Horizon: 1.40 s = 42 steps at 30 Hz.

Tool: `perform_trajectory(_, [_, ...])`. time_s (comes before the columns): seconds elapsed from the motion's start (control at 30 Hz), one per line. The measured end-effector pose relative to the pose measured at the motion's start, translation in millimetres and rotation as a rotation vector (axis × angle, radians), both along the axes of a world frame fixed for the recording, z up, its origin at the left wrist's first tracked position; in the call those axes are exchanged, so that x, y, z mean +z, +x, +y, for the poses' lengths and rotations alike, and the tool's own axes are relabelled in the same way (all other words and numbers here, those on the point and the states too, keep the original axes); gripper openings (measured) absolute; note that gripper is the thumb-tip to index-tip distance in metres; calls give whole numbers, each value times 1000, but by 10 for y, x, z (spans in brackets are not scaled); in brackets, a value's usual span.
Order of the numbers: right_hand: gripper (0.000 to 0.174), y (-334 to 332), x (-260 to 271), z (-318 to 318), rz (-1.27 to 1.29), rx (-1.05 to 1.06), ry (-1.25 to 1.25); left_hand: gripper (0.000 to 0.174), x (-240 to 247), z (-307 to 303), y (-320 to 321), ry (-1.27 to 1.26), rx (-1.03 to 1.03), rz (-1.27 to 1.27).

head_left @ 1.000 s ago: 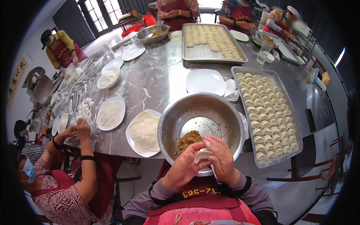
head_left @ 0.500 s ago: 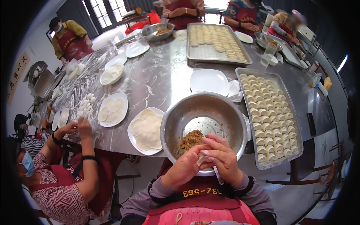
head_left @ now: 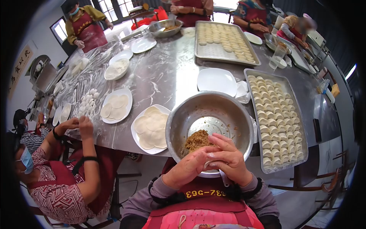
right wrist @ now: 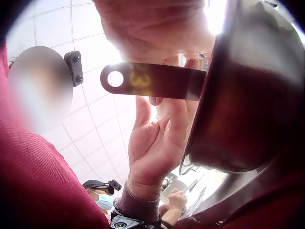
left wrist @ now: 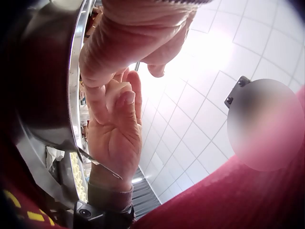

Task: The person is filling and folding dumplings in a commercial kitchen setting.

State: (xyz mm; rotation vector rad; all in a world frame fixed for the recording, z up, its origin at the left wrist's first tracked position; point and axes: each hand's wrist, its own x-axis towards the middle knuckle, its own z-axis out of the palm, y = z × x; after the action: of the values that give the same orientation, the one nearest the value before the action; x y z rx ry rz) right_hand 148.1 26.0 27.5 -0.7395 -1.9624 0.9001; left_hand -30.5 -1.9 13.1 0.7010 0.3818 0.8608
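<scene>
Both hands meet above the near rim of a steel bowl (head_left: pixel 244 114), around a small pale dumpling (left wrist: pixel 116 91). My left hand (head_left: pixel 185 168) holds the dumpling from the left, fingers lying across toward the other hand. From the right, my right hand (head_left: pixel 232 164) pinches its edge, thumb against the dough in the left wrist view. In the head view the fingers hide most of the dumpling. Brown minced filling (head_left: pixel 197 140) is heaped in the bowl just beyond the fingertips. A flat metal handle (right wrist: pixel 143 81) with a hole in its end sticks out over the near rim, beneath the hands.
Left of the bowl is a plate of round wrappers (head_left: pixel 150 126); a tray of folded dumplings (head_left: pixel 278 126) lies to the right. Beyond the bowl sit a white plate (head_left: pixel 216 82) and another dumpling tray (head_left: pixel 227 42). A seated person (head_left: pixel 65 179) works at the left.
My fingers have folded closer together over the dumpling, which shows less now. The head view has shifted slightly. At the far left, the standing person has straightened and spread their arms.
</scene>
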Motion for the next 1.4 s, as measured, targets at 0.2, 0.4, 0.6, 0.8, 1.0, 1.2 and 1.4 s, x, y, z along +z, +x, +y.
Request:
perform_trajectory(0.2, [16, 46, -51, 94, -79, 119, 81, 61, 67, 5, 17, 18, 14, 57])
perform_trajectory(0.4, [11, -42, 72, 77, -178, 103, 220, 56, 27, 20, -22, 0, 0, 109])
perform_trajectory(0.6, [15, -44, 58, 112, -233, 114, 318, 53, -39, 3, -17, -30, 7, 115])
perform_trajectory(0.8, [11, -76, 38, 67, -333, 106, 460, 49, -145, 0, -14, -21, 20, 209])
perform_trajectory(1.0, [26, -28, 24, 83, -223, 116, 318, 46, -93, 1, -28, -25, 19, 209])
perform_trajectory(1.2, [41, 169, -32, 22, -89, 15, 44, 59, 42, 19, 1, -67, 53, -3])
perform_trajectory(1.4, [43, 206, -37, -35, -98, -56, 5, 80, 195, 41, 112, -71, 65, 14])
